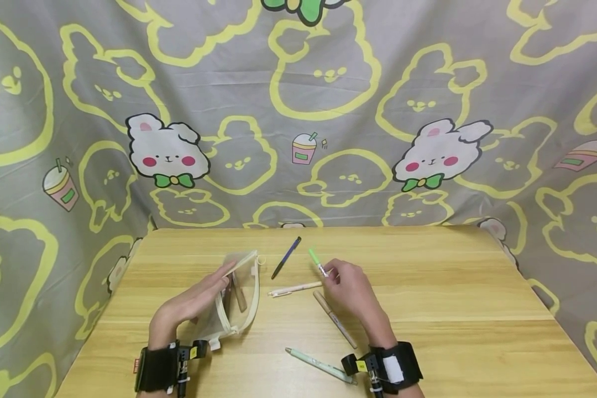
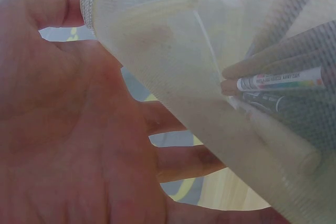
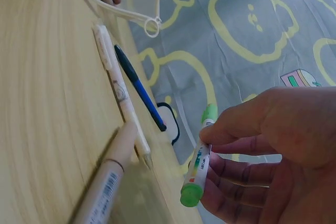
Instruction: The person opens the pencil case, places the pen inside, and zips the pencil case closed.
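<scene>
Fingers of your right hand (image 1: 350, 290) pinch a green-capped marker (image 1: 316, 261) just right of the frame's centre in the head view; the right wrist view shows your thumb and fingertips closed round its white barrel (image 3: 199, 158), with green at both ends, lifted off the wood. Your left hand (image 1: 194, 304) sits at lower left of centre, gripping a pale mesh pouch (image 1: 241, 293) with its fingers tucked under the open mouth and the thumb on the edge; the left wrist view shows the mesh (image 2: 173, 61) lying across your palm, with pens visible through it. At least one brown pen (image 1: 239, 293) lies inside the pouch. On the wooden table (image 1: 453, 287) between your hands lie loose pens: a dark blue pen (image 1: 286, 257) toward the upper middle, a cream pen (image 1: 296, 288) lying almost level just below it, a tan pen (image 1: 334, 319) slanting down under your right hand, and a mint-green pen (image 1: 320, 365) near the bottom edge beside your right wrist strap. Behind the table hangs a grey cloth (image 1: 298, 110) printed with yellow outlines and white rabbits.
</scene>
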